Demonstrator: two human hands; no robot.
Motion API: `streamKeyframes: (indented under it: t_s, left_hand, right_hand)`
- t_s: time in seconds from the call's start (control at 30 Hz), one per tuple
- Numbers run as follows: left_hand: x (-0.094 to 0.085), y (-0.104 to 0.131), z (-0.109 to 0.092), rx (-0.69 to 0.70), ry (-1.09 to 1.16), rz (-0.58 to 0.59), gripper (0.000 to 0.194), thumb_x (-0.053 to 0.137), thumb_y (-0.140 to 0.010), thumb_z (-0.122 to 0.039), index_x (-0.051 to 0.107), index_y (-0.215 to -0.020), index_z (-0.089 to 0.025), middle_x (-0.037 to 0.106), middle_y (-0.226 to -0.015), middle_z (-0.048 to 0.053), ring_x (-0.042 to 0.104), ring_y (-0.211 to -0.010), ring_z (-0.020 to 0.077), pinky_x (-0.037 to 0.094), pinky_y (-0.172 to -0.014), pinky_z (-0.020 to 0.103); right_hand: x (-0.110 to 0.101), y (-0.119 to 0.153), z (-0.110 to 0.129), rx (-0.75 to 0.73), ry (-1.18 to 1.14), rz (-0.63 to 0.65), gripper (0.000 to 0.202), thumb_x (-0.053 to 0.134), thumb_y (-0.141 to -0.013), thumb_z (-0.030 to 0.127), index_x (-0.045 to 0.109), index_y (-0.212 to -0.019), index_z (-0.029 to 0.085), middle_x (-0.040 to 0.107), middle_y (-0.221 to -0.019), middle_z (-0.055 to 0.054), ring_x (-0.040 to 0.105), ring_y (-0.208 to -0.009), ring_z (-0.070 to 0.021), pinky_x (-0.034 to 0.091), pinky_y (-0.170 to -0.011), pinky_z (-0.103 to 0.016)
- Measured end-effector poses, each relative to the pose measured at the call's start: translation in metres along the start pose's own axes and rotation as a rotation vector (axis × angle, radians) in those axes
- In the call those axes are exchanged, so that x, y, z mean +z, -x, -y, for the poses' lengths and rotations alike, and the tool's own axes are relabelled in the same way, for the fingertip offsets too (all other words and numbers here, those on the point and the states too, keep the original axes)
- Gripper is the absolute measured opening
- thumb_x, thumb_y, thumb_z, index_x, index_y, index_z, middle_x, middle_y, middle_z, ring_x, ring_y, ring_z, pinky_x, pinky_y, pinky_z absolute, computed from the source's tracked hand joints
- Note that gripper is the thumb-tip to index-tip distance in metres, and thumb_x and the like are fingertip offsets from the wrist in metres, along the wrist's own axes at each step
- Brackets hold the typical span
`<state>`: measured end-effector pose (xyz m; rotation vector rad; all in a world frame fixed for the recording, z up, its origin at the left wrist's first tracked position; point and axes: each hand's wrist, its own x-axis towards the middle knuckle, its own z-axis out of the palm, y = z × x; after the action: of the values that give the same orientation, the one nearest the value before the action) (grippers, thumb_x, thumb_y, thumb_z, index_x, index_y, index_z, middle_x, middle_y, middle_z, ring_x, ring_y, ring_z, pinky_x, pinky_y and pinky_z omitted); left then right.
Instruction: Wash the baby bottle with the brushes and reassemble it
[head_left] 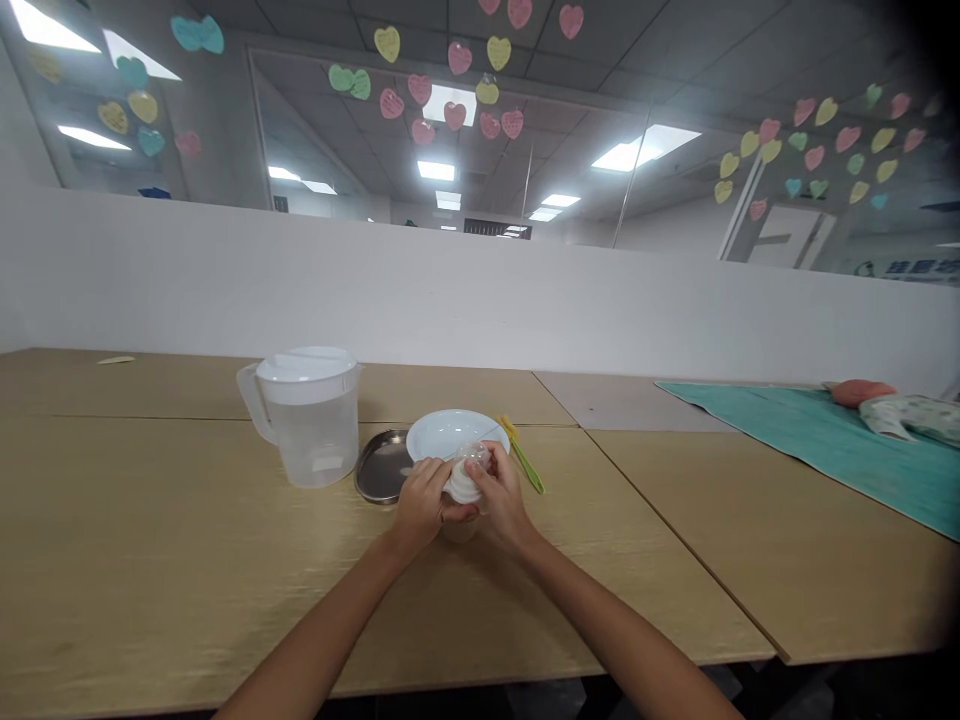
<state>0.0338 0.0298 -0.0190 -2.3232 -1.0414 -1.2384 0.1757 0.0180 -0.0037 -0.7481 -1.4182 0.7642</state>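
Observation:
In front of the bowl, both hands are closed around what looks like a baby bottle (463, 486), with a white ridged collar and a clear domed top. My left hand (427, 498) grips it from the left, fingers bent at the collar. From the right, my right hand (501, 490) wraps the clear top, thumb pressed on its near side. Fingers hide much of the bottle; its see-through lower part shows faintly beneath them. Just behind stands a white bowl (442, 425). A green-handled brush (531, 468) with yellow bristles lies right of the bowl.
A lidded clear plastic pitcher (315, 425) stands left of a round metal tray (375, 480). On the right, a teal cloth (825, 450) carries a reddish item (862, 393) and a patterned cloth (911, 415). A white wall (450, 300) borders the table's back.

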Motion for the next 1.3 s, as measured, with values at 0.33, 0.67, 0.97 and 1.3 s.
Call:
streamKeyframes:
  t_s: [0.33,0.67,0.97,1.3]
  left_hand:
    - [-0.003,-0.002,-0.001,-0.083,0.003,0.034,0.034,0.051,-0.079,-0.049,0.056,-0.082,-0.016,0.060,-0.074,0.006,0.053,-0.071,0.0199,0.040,-0.066,0.031]
    - [-0.004,-0.003,-0.005,-0.084,0.047,0.059,0.063,0.049,-0.070,-0.069,0.059,-0.103,-0.015,0.062,-0.080,0.008,0.056,-0.076,0.0211,0.041,-0.069,0.032]
    - [-0.003,0.000,-0.001,-0.069,0.046,0.080,0.064,0.046,-0.072,-0.068,0.055,-0.107,-0.015,0.062,-0.085,0.008,0.056,-0.080,0.0222,0.041,-0.073,0.033]
    - [-0.006,-0.002,-0.004,-0.069,0.029,0.084,0.064,0.047,-0.071,-0.068,0.057,-0.106,-0.015,0.062,-0.081,0.007,0.056,-0.077,0.0221,0.042,-0.070,0.032]
  right_hand:
    - [-0.002,0.004,0.003,-0.239,0.324,-0.008,0.041,0.053,-0.081,0.042,0.048,-0.116,0.020,0.055,-0.113,-0.008,0.049,-0.105,-0.0221,0.038,-0.092,-0.038]
    - [-0.011,-0.014,0.005,-0.139,-0.045,-0.318,0.060,0.050,-0.083,0.039,0.026,-0.135,0.020,0.047,-0.124,-0.014,0.053,-0.105,-0.0196,0.046,-0.085,-0.033]
    - [-0.022,-0.029,-0.030,-0.106,0.260,-0.189,0.056,0.054,-0.071,0.021,0.044,-0.126,0.016,0.059,-0.081,-0.003,0.056,-0.077,-0.0162,0.045,-0.077,-0.034]
    - [-0.027,-0.028,-0.028,-0.052,0.414,-0.015,0.049,0.042,-0.071,0.014,0.048,-0.120,0.016,0.066,-0.076,-0.001,0.059,-0.074,-0.0163,0.046,-0.073,-0.031]
